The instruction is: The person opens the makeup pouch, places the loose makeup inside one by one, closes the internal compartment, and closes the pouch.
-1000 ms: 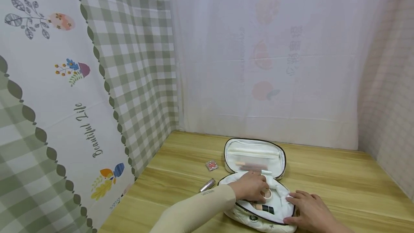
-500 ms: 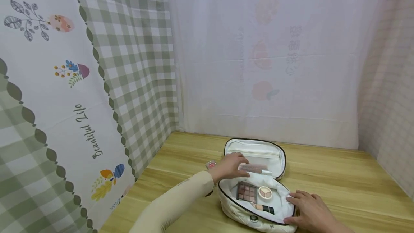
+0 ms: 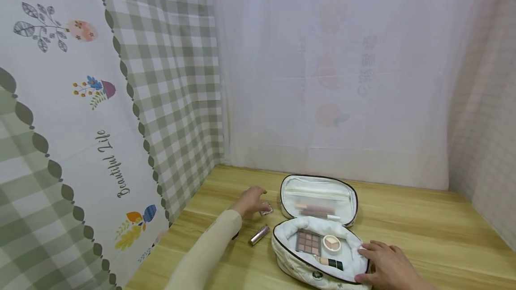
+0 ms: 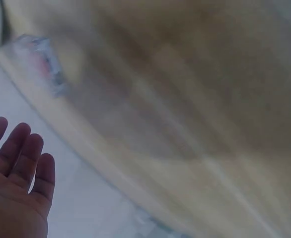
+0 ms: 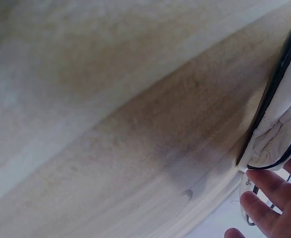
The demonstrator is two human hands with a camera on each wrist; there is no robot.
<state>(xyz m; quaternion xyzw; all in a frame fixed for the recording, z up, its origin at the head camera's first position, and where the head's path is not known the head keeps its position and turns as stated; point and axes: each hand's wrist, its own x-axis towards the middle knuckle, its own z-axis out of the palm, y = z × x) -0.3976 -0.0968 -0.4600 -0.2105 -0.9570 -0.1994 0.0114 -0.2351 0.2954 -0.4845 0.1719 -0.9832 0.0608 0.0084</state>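
My left hand (image 3: 251,200) is stretched out with spread fingers beside a small square compact with a red centre (image 3: 266,209), partly hidden under it. In the left wrist view the compact (image 4: 43,62) lies beyond the fingertips, and the hand holds nothing. A white makeup bag (image 3: 296,265) stands unzipped, holding an eyeshadow palette (image 3: 308,241), a round three-colour pan (image 3: 332,244) and a black-capped tube (image 3: 330,262). My right hand (image 3: 387,263) rests its spread fingers and thumb on the bag's right end; its fingers (image 5: 269,186) touch the bag's side in the right wrist view.
A silvery pink lipstick tube (image 3: 259,235) lies on the wooden table (image 3: 423,218), left of the bag. The bag's raised lid (image 3: 318,191) has slim tubes (image 3: 318,211) behind its mesh pocket. A checked cloth (image 3: 169,79) hangs at left, a pale curtain (image 3: 363,138) behind.
My left hand has come out of the bag, leaving the palette and round pan in view, and moved left past the lid to the compact. My right hand has stayed at the bag.
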